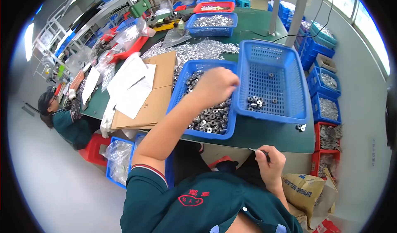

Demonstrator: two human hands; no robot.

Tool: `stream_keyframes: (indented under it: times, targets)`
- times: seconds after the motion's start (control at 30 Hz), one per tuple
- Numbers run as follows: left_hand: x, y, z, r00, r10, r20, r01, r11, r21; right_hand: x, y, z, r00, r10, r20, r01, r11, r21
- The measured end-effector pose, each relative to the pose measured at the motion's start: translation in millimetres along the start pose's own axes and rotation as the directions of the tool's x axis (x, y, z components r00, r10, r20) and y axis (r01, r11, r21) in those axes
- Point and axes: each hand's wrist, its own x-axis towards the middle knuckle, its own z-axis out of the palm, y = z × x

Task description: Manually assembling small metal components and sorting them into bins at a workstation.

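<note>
My left hand (217, 86) is closed above the right rim of a blue bin (170, 104), between it and a blue slotted basket (308, 104). Whatever its fingers may hold is hidden. Below that arm, many small ring-shaped metal parts (213, 119) fill the bin. In the basket, a small cluster of similar rings (255, 102) lies near the front left, with a few strays. Close to my body, past the table's front edge, my right hand (271, 164) grips a small tool with a thin metal tip (253, 150).
Shiny parts (198, 49) are heaped behind the bins. Cardboard (163, 78) and white paper sheets (132, 84) lie left. Loose rings (301, 127) sit near the table's right corner. Stacked blue bins (326, 82) line the right wall. A co-worker (62, 117) sits at far left.
</note>
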Motion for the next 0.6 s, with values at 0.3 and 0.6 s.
stream_keyframes:
  times: [0.3, 0.6]
  targets:
    - [-82.5, -33.4, 10.1, 0.861, -0.227, 0.455, 0.231, 0.972, 0.047, 19.4, -5.9, 38.2, 0.978, -0.093, 0.187, 0.077, 0.993, 0.092]
    - [-95.8, -32.5, 38.3, 0.859, -0.261, 0.440, 0.263, 0.963, 0.058, 6.0, -11.0, 35.3, 0.973, -0.063, 0.224, 0.068, 0.998, -0.015]
